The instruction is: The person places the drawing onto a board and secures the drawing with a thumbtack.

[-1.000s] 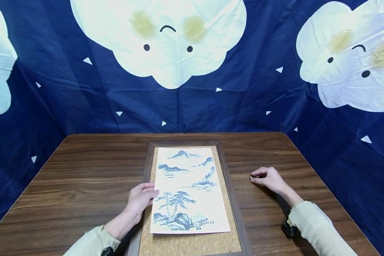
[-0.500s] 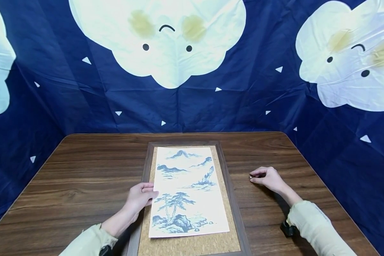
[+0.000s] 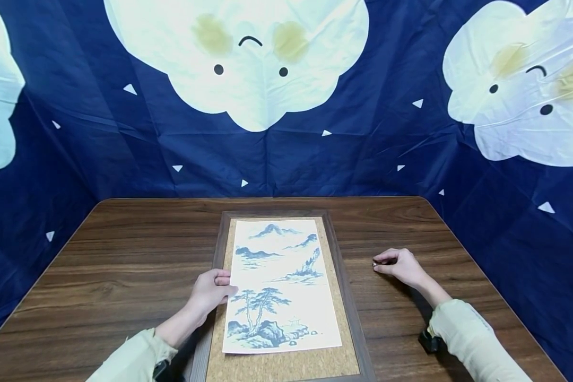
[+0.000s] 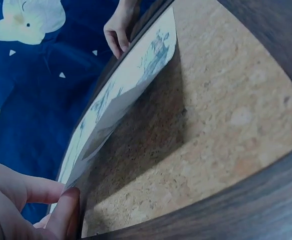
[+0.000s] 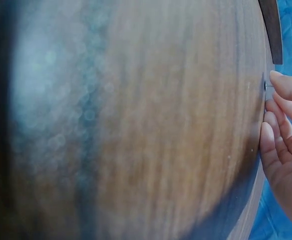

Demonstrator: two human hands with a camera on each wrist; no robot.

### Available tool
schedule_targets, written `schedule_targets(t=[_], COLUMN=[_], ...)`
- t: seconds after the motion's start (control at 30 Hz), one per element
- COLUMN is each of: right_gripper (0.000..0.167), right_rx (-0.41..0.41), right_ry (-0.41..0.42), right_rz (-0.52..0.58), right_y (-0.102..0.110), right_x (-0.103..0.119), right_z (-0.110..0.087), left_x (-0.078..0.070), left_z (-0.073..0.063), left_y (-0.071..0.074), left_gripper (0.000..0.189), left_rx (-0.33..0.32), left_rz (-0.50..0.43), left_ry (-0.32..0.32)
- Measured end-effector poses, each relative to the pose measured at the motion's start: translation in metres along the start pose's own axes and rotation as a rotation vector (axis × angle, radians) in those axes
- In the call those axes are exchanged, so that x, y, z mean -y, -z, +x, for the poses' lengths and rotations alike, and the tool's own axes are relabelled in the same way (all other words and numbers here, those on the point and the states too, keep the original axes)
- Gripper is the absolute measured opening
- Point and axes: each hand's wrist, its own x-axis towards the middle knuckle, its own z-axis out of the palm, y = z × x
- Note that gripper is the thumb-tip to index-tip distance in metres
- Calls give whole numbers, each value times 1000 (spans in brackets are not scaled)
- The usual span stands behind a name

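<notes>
My left hand (image 3: pixel 207 292) pinches the left edge of a paper print (image 3: pixel 286 318) with blue ink mountains and pine trees. The sheet lies over a cork board (image 3: pixel 286 366) in a dark wooden frame (image 3: pixel 348 307). In the left wrist view the paper (image 4: pixel 130 92) bows up, with its near edge raised and casting a shadow on the cork (image 4: pixel 236 115). Right of the frame, my right hand (image 3: pixel 403 267) rests low over the table, thumb and fingertips around a small shiny thumbtack (image 3: pixel 374 264). In the right wrist view the thumbtack (image 5: pixel 268 86) is tiny, its thin pin just visible.
A brown wood-grain table (image 3: pixel 124 265) carries the board. Dark blue cloth (image 3: pixel 124 143) with white clouds and small triangles hangs behind and at both sides. Black wrist devices (image 3: pixel 430 342) sit at both sleeves.
The lower edge of the print has dropped slightly toward me and its left corner has come down. My left hand has barely shifted. The right hand stays in place.
</notes>
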Motion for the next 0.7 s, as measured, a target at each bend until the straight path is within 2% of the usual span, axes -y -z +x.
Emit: schedule_targets(t=[0.13, 0.3, 0.5, 0.67, 0.7], right_gripper=[26, 26, 25, 25, 25], right_rx=[6, 11, 1, -6, -7], right_ry=[-11, -3, 18, 35, 38], right_rz=[-7, -16, -4, 17, 24], right_y=[0, -1, 1, 0, -1], right_x=[0, -1, 4, 1, -5], right_z=[1, 2, 0, 1, 2], left_x=[0, -3, -4, 2, 4], left_z=[1, 0, 2, 5, 6], left_y=[1, 10, 30, 48, 52], left_gripper=[38, 48, 53, 58, 58], left_rx=[8, 76, 163, 160, 158], left_rz=[3, -25, -45, -6, 3], left_ry=[2, 0, -43, -94, -107])
